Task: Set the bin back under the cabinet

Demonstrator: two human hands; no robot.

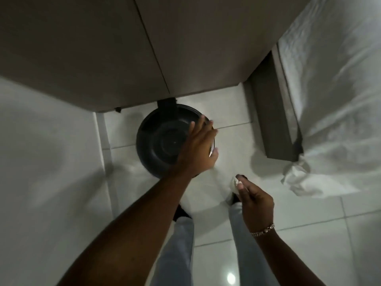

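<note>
I note my left hand (198,147), fingers straight and spread with something thin and pale at the thumb, directly over the round black plastic bin (162,141), while my right hand (254,200), nearer me, pinches a small crumpled white scrap (235,181).

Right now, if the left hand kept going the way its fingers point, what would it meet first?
Probably the far rim of the black bin, since the left hand reaches over its open top. Beyond that stands the grey cabinet. Depth is hard to judge from above.
</note>
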